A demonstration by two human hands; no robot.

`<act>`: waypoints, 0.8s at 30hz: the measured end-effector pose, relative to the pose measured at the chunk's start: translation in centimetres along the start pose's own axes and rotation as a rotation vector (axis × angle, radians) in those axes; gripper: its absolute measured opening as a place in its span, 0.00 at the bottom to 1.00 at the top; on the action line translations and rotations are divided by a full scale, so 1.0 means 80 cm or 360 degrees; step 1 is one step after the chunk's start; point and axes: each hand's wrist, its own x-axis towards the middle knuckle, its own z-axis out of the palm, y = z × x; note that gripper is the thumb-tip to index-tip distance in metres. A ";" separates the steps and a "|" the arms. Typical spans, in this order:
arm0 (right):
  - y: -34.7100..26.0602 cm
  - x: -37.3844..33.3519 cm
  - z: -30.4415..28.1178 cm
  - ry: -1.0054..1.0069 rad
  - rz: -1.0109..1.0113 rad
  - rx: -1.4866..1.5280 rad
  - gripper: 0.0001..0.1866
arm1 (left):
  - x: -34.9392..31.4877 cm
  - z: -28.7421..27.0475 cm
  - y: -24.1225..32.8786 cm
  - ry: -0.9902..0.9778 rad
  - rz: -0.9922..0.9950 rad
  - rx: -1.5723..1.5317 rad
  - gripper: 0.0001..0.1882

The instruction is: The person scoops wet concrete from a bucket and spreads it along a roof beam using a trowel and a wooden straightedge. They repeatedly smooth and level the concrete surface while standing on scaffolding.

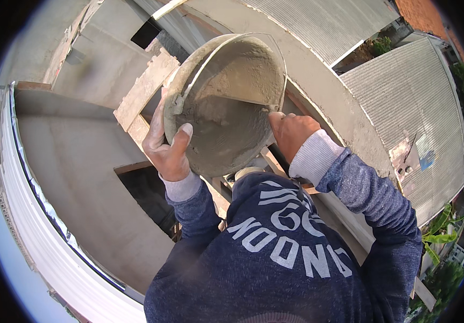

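A round bucket (171, 97) coated in dried cement is tilted in front of me, its thin wire handle (204, 67) raised across the mouth. Wet grey mortar (218, 137) covers its inside. With fingers behind the outer wall and thumb over the near left rim, my left hand (168, 153) grips the bucket. At the right side of the mouth, my right hand (295, 132) is closed on a trowel (245, 100). Its blade lies inside the bucket against the mortar, partly smeared, and the fingers hide most of the trowel's handle.
A rough wooden board (146, 91) lies left of the bucket. Below it, a dark opening (148, 196) is set in a grey plastered wall (92, 188). A cement ledge (345, 116) curves along the right, beside corrugated roofs (404, 86).
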 end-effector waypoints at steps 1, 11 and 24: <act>0.004 -0.003 -0.006 -0.0072 -0.0072 -0.0032 0.07 | 0.001 -0.003 -0.002 -0.0016 0.0044 0.0020 0.35; 0.007 -0.002 -0.008 0.0251 0.0097 -0.0131 0.06 | 0.014 -0.004 0.005 -0.0020 -0.0062 0.0047 0.35; 0.004 -0.005 0.010 0.0117 -0.0280 -0.0154 0.16 | 0.012 -0.005 0.005 -0.0033 -0.0173 0.0090 0.34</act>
